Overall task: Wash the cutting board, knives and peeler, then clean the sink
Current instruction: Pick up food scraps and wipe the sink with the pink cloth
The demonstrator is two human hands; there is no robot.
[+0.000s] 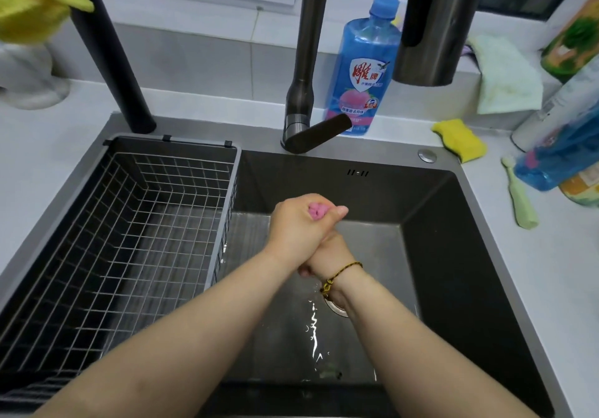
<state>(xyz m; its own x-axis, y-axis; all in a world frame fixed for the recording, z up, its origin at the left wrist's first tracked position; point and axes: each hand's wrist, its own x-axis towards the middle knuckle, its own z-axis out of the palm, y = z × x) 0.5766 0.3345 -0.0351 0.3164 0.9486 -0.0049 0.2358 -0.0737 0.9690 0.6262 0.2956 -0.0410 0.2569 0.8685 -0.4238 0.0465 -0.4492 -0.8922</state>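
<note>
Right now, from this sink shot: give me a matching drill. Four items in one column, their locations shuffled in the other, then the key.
Items
1. pink cloth
2. yellow sponge
3. blue soap bottle
4. wire basket

Locations
A. on the counter, right of the sink
B. in the left part of the sink
C. gripped in the left hand, over the sink
D. on the counter behind the faucet

Pairs: 1-C, 2-A, 3-D, 4-B
</note>
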